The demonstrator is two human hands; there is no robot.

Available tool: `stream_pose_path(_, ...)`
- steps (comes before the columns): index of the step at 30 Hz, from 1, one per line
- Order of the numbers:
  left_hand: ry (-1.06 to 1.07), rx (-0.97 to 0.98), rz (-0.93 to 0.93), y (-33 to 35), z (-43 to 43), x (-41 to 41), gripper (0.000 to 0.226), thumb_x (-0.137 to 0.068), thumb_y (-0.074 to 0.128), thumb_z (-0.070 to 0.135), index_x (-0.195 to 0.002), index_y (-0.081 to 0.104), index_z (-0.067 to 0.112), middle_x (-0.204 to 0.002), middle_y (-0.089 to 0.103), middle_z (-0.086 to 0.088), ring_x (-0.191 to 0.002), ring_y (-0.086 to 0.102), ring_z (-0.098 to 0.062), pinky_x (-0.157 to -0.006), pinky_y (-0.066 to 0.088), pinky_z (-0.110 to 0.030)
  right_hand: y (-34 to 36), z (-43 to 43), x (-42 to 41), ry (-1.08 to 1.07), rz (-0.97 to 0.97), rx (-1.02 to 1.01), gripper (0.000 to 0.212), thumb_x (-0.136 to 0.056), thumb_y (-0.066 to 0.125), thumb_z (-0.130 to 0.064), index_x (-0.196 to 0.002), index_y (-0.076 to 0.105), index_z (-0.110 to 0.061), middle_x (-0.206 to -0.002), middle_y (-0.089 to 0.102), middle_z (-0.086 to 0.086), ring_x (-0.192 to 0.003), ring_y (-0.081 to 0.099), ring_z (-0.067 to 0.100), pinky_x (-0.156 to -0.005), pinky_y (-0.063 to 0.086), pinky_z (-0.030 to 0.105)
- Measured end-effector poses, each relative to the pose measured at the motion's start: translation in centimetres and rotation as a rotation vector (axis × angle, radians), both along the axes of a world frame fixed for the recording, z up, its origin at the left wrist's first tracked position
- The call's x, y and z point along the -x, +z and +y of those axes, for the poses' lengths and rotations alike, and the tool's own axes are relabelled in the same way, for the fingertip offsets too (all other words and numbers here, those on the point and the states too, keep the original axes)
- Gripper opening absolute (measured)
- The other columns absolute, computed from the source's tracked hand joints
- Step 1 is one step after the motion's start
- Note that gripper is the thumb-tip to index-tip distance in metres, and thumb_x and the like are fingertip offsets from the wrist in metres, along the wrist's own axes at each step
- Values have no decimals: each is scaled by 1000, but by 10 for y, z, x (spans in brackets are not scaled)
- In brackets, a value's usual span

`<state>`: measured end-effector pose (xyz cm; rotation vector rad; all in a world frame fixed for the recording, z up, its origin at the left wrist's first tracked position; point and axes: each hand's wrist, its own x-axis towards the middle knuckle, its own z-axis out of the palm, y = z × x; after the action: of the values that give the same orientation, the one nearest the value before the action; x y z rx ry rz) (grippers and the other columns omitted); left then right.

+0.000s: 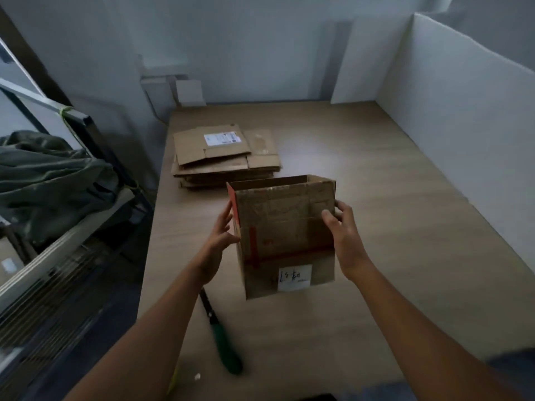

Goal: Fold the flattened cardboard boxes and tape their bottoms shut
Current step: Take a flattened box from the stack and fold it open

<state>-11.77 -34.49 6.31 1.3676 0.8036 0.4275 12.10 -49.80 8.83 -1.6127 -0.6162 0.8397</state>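
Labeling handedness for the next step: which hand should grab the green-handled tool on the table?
Probably left. The green-handled tool lies beside the left forearm; the left hand only presses flat against the box, while the right hand grips its right edge.

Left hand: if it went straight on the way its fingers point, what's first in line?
Probably the stack of flattened cardboard boxes. The left hand lies along the held cardboard box's left side, fingers pointing away toward that stack; depth is unclear, so it might pass above.
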Motion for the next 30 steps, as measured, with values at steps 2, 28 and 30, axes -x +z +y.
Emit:
stream_pose_path(2, 60, 43, -8, -4, -27, 0, 71, -83, 56, 50, -150, 34, 54, -159, 38, 7, -145, 34, -24, -116, 28, -62, -10, -25, 5, -6, 0, 10, 59, -80, 63, -66, -128, 48, -35, -133, 57, 2, -124, 58, 25, -101, 53, 50)
stream_pose_path(28, 245, -211, 165, -1, -186, -27, 105, -78, 59, -15, -155, 15, 40, -159, 21, -3, -143, 32, -27, -90, 49, -15, -46, -149, -24, 370, -342, -32, 86, -81, 55, -16, -160, 22, -25, -157, 30, -10, -146, 25, -4, -117, 24, 13)
stream_pose_path(30, 163, -400, 287, 2, -180, -27, 97, -78, 68, -6, -151, 26, 41, -159, 21, -5, -145, 28, -27, -101, 38, -18, -45, -150, -26, 400, -367, -29, 85, -85, 56, -21, -161, 19, -25, -160, 27, -13, -145, 23, -9, -116, 23, 11)
